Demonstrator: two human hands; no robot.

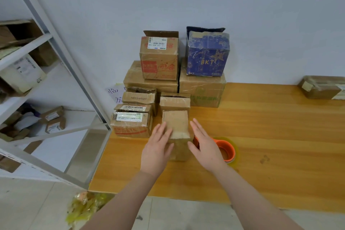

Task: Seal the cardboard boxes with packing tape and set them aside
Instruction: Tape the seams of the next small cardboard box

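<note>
"BKT" on blue box (pixel 207 56), "KSHE LIBRARY" on small brown box (pixel 139 98), "临" on white paper (pixel 114 93)

The wooden worktop (pixel 270 117) stood against the wall. A cluster of cardboard boxes (pixel 130 125), some stacked, occupied its rear left area. One small box (pixel 175 123) sat just in front of the cluster. A tape roll (pixel 226 150) lay near that box, on its right. A separate taped box (pixel 323 87) rested at the far right, well apart.
</note>
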